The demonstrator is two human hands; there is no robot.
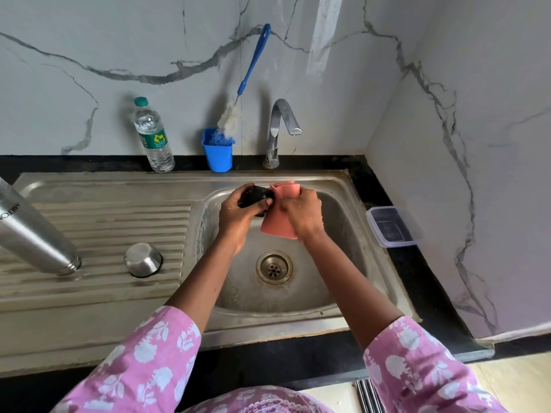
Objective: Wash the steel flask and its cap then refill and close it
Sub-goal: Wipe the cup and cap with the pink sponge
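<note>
Over the sink basin [337, 263], my left hand [238, 213] grips a black inner cap [256, 196] of the flask. My right hand [302, 211] holds a pink cloth [278, 225] pressed against the cap. The steel flask [32, 234] stands mouth-down and tilted on the ribbed drainboard [119, 222] at the left. A steel cup-shaped lid [143, 259] sits upside down on the drainboard to the right of the flask.
A plastic water bottle [153, 135] with a green cap, a blue holder [217, 153] with a long blue-handled bottle brush [244, 84] and the tap [280, 129] stand behind the sink. A lidded clear plastic box [390, 226] lies on the black counter at the right.
</note>
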